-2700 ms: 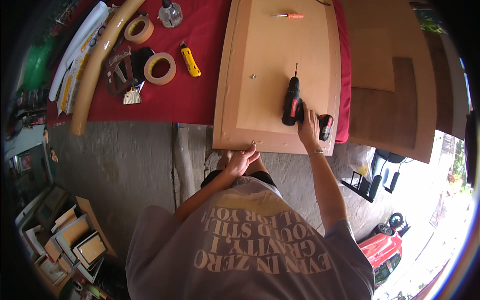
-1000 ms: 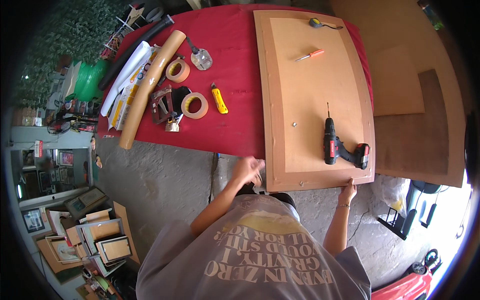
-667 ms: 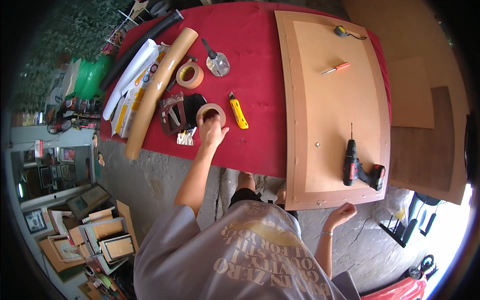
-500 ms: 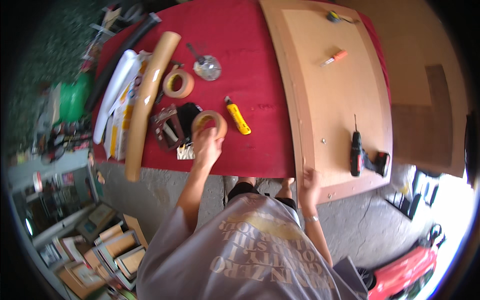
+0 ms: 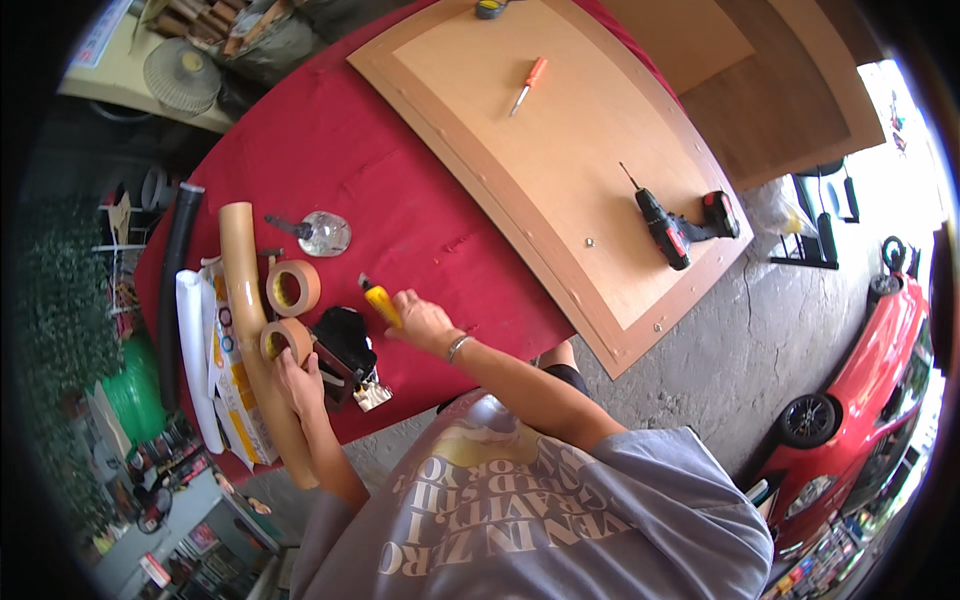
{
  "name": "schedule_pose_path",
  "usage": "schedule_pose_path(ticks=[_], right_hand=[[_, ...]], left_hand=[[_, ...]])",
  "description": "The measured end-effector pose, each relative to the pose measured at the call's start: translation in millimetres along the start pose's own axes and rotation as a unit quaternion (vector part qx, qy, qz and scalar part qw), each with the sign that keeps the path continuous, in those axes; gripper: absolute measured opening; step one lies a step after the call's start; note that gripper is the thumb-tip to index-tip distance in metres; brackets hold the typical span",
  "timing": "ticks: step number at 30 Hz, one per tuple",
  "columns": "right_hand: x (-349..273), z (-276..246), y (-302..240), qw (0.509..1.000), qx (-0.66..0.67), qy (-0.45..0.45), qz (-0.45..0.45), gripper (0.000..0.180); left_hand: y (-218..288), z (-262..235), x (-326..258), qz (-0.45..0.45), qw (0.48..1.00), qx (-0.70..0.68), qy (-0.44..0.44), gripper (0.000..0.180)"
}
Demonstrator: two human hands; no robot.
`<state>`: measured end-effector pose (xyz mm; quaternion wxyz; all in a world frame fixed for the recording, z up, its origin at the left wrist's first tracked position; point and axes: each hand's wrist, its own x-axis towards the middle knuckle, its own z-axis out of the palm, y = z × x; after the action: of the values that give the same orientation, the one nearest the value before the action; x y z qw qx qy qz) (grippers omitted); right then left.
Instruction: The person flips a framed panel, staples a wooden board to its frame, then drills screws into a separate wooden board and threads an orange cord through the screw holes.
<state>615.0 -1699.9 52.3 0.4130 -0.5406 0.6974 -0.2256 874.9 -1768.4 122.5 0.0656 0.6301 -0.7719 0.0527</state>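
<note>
My left hand is closed on a roll of brown tape at the left of the red-covered table, beside a long brown paper roll. To its right, my right hand grips a yellow utility knife, whose tip points away to the far left. A second tape roll lies just beyond the held one. Between my hands are a black cloth-like item and a dark brown frame-like piece, partly hidden.
White and black rolls lie along the table's left edge. A clear round container stands farther back. On the brown board at right are a cordless drill, an orange screwdriver and a tape measure.
My left hand has carried the tape roll left to the brown paper roll. My right hand has come off the board's near edge and taken hold of the utility knife. The view has turned.
</note>
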Motion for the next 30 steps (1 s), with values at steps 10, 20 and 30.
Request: schedule_pose_path(ticks=[10, 20, 30], right_hand=[[-244, -135, 268, 0.579, 0.026, 0.674, 0.458, 0.051], [-250, -231, 412, 0.666, 0.39, 0.59, 0.236, 0.057], [-280, -235, 424, 0.709, 0.37, 0.562, 0.211, 0.037]], left_hand=[[207, 43, -18, -0.014, 0.828, -0.506, -0.241, 0.032], [382, 136, 28, -0.182, 0.797, -0.47, -0.332, 0.046], [374, 119, -5, -0.193, 0.799, -0.447, -0.354, 0.033]])
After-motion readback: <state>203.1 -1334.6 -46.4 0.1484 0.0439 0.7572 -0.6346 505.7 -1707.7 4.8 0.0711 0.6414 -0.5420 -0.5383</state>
